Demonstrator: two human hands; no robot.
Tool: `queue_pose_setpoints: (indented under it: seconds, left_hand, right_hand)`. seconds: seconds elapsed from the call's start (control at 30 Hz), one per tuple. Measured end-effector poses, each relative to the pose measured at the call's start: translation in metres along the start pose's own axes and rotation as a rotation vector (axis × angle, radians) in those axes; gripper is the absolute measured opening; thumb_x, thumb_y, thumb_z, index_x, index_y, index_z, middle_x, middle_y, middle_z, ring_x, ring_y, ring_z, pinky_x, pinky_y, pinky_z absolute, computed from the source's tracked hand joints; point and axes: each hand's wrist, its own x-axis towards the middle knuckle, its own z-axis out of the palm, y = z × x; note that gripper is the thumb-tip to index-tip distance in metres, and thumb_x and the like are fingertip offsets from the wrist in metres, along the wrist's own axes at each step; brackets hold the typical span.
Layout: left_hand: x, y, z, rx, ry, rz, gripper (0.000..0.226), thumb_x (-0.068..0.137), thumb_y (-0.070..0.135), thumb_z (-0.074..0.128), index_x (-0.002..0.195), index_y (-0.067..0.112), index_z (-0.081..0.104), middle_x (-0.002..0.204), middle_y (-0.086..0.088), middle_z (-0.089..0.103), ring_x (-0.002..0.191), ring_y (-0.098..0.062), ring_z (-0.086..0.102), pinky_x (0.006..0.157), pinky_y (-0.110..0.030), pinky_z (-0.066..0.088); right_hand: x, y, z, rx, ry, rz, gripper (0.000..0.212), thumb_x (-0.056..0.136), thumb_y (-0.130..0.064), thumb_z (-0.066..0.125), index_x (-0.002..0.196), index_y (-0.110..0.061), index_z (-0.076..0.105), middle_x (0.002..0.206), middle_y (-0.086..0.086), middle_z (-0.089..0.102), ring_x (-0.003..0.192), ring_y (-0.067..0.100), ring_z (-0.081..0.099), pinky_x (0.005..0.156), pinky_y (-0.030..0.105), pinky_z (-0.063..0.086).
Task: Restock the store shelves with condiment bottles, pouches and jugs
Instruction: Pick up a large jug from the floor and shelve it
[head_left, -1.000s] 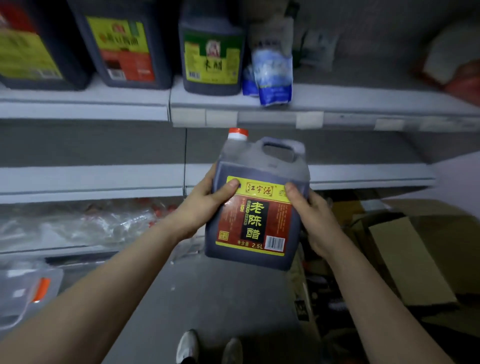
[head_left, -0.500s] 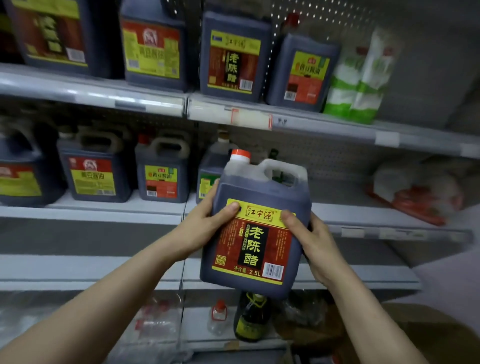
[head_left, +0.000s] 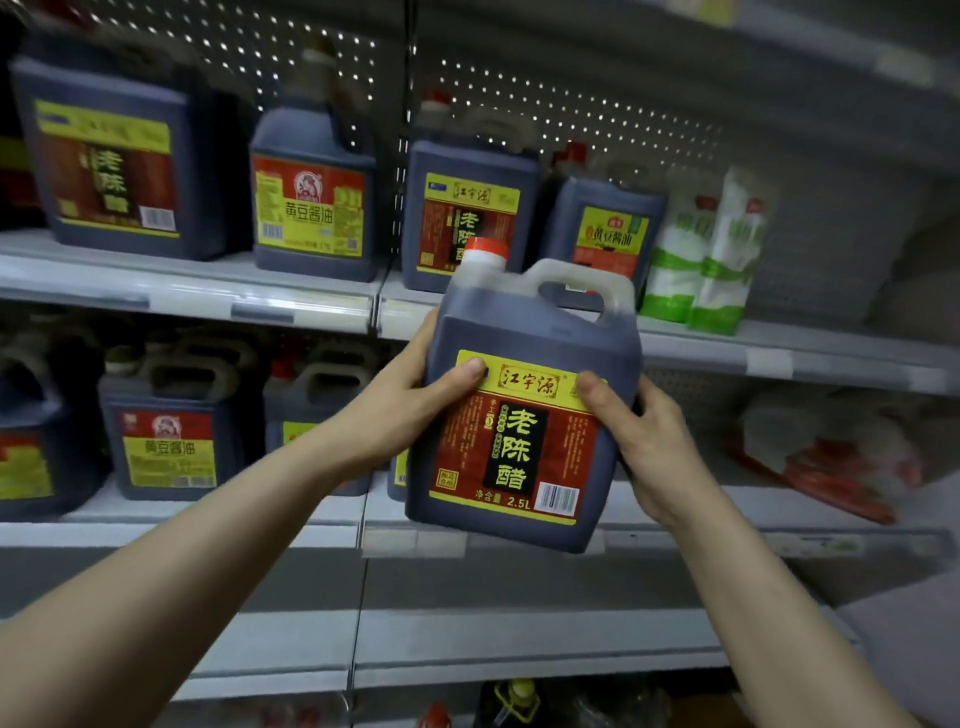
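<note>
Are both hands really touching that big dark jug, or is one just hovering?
Touching. The head view shows the left hand and right hand gripping the jug by its sides, thumbs on its label.

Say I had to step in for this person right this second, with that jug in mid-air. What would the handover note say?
Left hand: grips the left side of the vinegar jug, thumb on the label.
Right hand: grips the jug's right side, thumb on the label.
Jug: nearly upright, red cap on, held in the air in front of the shelves.
Done: other jugs already stand on the upper shelf and on the one below.
Left: this jug is not yet shelved. It probably goes beside the matching jug on the upper shelf.
</note>
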Motion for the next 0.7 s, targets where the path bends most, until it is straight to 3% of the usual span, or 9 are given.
queue_pose_setpoints:
  seconds: [0.27,0.43,0.7]
  left_hand:
    - [0.061,0.041,-0.044,0.094,0.042,0.146,0.077,0.086,0.045,0.067,0.151,0.041,0.027,0.126,0.012,0.066,0.112,-0.011,0.067,0.08,-0.023,0.057]
    - [0.1,0.066,-0.068,0.182,0.104,0.222,0.069,0.09,0.038,0.063,0.151,0.032,0.032,0.127,0.012,0.066,0.114,-0.009,0.065,0.083,-0.022,0.056]
    - [0.147,0.091,-0.084,0.296,0.181,0.245,0.064,0.092,0.039,0.063,0.148,0.028,0.034,0.124,0.007,0.065,0.108,-0.009,0.067,0.08,-0.022,0.057]
  right_hand:
    - [0.072,-0.045,0.027,0.085,-0.029,-0.17,0.058,0.064,-0.043,0.082,0.113,-0.017,0.064,0.098,-0.001,0.079,0.086,0.015,0.075,0.068,0.024,0.058]
    - [0.125,-0.066,0.039,0.06,-0.066,-0.258,0.052,0.071,-0.044,0.086,0.11,-0.018,0.066,0.104,0.002,0.078,0.095,0.02,0.075,0.076,0.03,0.059]
    - [0.2,-0.077,0.045,0.101,-0.154,-0.327,0.048,0.079,-0.04,0.081,0.116,-0.016,0.063,0.104,0.001,0.078,0.095,0.02,0.075,0.075,0.03,0.06]
